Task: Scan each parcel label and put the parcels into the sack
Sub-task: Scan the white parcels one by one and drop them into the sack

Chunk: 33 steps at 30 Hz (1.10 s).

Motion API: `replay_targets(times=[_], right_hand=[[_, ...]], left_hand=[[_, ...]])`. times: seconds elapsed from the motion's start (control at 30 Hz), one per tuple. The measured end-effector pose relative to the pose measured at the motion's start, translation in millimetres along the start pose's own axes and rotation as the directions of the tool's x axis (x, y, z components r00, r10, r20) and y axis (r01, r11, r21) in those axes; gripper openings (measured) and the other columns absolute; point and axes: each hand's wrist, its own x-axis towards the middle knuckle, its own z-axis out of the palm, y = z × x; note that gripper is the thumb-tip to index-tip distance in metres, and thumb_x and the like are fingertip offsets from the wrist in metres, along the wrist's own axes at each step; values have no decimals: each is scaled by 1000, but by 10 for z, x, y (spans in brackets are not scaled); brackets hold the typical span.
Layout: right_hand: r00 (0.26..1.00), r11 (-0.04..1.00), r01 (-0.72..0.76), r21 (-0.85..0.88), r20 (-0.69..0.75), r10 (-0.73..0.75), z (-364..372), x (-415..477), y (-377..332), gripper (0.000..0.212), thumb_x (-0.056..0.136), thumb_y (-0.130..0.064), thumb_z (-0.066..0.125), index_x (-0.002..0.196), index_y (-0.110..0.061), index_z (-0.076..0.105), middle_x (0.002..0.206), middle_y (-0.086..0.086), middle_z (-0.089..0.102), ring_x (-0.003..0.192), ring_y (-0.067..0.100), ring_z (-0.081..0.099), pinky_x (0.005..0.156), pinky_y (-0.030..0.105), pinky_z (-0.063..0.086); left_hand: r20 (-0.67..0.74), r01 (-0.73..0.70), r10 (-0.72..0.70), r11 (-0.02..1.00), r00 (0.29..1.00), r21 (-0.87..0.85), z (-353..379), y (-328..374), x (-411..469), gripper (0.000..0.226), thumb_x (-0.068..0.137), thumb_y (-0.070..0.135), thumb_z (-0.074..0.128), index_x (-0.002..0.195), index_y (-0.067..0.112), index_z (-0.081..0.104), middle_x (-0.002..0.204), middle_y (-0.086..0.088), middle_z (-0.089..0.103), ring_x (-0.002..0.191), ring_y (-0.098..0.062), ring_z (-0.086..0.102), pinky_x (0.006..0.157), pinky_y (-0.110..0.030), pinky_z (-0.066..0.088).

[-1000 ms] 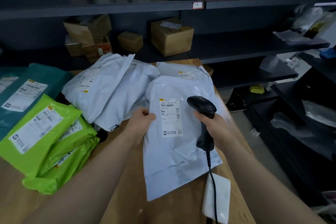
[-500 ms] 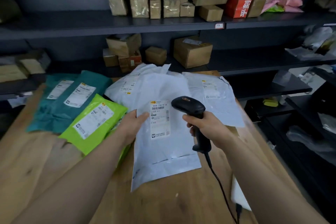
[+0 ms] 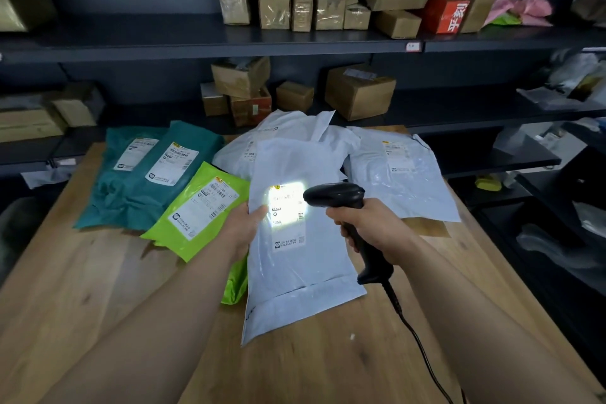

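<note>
My left hand (image 3: 244, 228) grips the left edge of a white poly parcel (image 3: 295, 269), holding it tilted up above the wooden table (image 3: 98, 272). Its label (image 3: 288, 213) is lit by a bright patch of light. My right hand (image 3: 367, 226) holds a black corded barcode scanner (image 3: 334, 195) by the handle, with its head pointed at the label from the right. Other parcels lie behind: a lime green one (image 3: 200, 210), two teal ones (image 3: 147, 174) and white ones (image 3: 400, 174). No sack is in view.
Dark shelves with several cardboard boxes (image 3: 359, 90) run behind the table. More shelving with plastic bags (image 3: 557, 98) stands to the right. The scanner's cable (image 3: 416, 338) trails down over the table's near right part.
The scanner's light has come on over the label. The view has swung left and up, and the scanner head now sits closer to the label.
</note>
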Motion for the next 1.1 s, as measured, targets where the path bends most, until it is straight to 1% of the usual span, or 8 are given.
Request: replay_targets(times=[0.23, 0.37, 0.53, 0.73, 0.8, 0.93, 1.07, 1.1], right_hand=[[999, 999, -29, 18, -39, 30, 39, -49, -25, 22, 86, -28, 69, 76, -11, 61, 59, 1, 58, 46, 13, 52, 47, 23, 44], [999, 999, -38, 11, -35, 38, 49, -60, -37, 22, 85, -28, 70, 74, -11, 60, 59, 1, 57, 47, 13, 52, 47, 24, 44], [999, 999, -37, 21, -38, 38, 73, -73, -48, 23, 85, -26, 69, 72, -11, 58, 60, 3, 56, 46, 15, 50, 46, 24, 43], [993, 999, 23, 37, -120, -18, 109, -89, -32, 26, 87, -30, 68, 75, -9, 59, 65, 4, 57, 52, 16, 51, 54, 29, 44], [992, 999, 21, 33, -126, -17, 119, -99, -18, 26, 87, -31, 68, 77, -8, 61, 63, 1, 58, 53, 15, 52, 55, 29, 45], [994, 998, 36, 59, -104, -30, 254, -90, -17, 17, 87, -27, 68, 82, -11, 64, 63, -3, 61, 51, 10, 53, 50, 22, 47], [998, 993, 58, 103, -33, -55, 568, -62, -20, 16, 87, -25, 70, 87, -9, 66, 72, 2, 63, 56, 13, 54, 54, 26, 47], [998, 992, 56, 113, -10, -55, 677, -58, -17, 17, 87, -25, 70, 87, -8, 66, 73, 2, 64, 57, 13, 54, 55, 27, 47]], left_hand=[[6, 19, -19, 1000, 1000, -16, -34, -38, 45, 14, 98, 18, 54, 110, 15, 62, 100, -6, 68, 84, -20, 65, 72, -32, 52], [1, 28, -28, 999, 1000, -23, -34, -49, 64, 15, 98, 19, 53, 109, 13, 61, 101, -7, 68, 88, -24, 65, 80, -36, 51], [16, 27, -26, 998, 1000, -55, -52, -50, 68, 16, 98, 15, 51, 92, 21, 65, 94, -1, 71, 85, -18, 68, 71, -32, 53], [5, -6, 7, 999, 1000, -43, -74, 3, -8, 17, 98, 16, 52, 89, 24, 64, 89, 3, 71, 82, -16, 67, 71, -32, 52], [-11, -54, 54, 998, 998, -27, -110, 47, -78, 14, 97, 17, 54, 93, 23, 65, 92, 2, 71, 83, -14, 68, 70, -30, 53], [-60, -115, 113, 993, 992, -33, -309, 99, -357, 15, 97, 19, 56, 108, 15, 66, 103, -4, 72, 93, -21, 68, 85, -36, 54], [-174, -140, 128, 989, 976, -54, -674, 56, -771, 19, 97, 18, 56, 111, 11, 66, 108, -7, 72, 98, -23, 68, 89, -37, 53], [-217, -136, 119, 989, 969, -64, -789, 19, -888, 21, 97, 17, 56, 114, 10, 66, 107, -6, 72, 97, -22, 69, 86, -36, 55]])
